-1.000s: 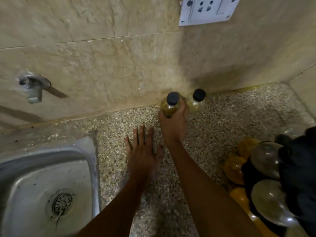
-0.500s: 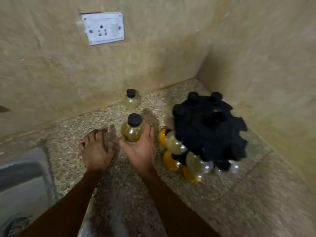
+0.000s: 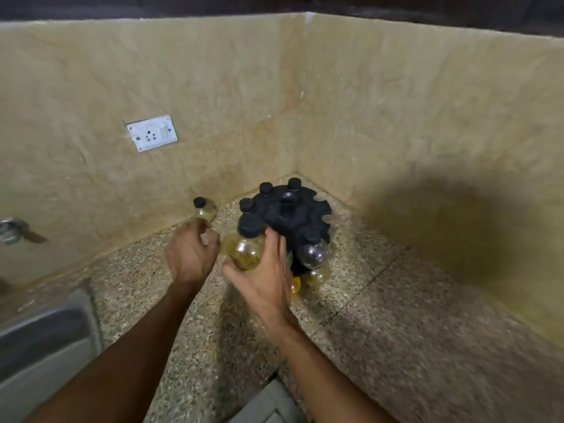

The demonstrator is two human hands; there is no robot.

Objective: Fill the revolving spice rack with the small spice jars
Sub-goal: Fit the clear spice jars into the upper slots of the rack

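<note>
A black revolving spice rack (image 3: pixel 293 216) stands in the counter's corner, with several black-capped jars hung in its slots and clear and yellow jars (image 3: pixel 314 254) lower down. My right hand (image 3: pixel 265 279) grips a small glass jar (image 3: pixel 245 250) with a black cap and yellowish contents, held up against the rack's near-left side. My left hand (image 3: pixel 190 256) hovers just left of that jar with loosely curled fingers and holds nothing that I can see. Another small jar (image 3: pixel 204 209) stands by the back wall, behind my left hand.
A steel sink (image 3: pixel 45 334) lies at the lower left, with a tap (image 3: pixel 12 232) on the wall above it. A white socket (image 3: pixel 152 133) is on the back wall. Tiled walls close the corner behind and right of the rack. Speckled counter (image 3: pixel 396 315) stretches to the right.
My right hand has lifted the jar off the counter and carried it right, up to the rack. My left hand has risen from the counter beside it. The view has pulled back.
</note>
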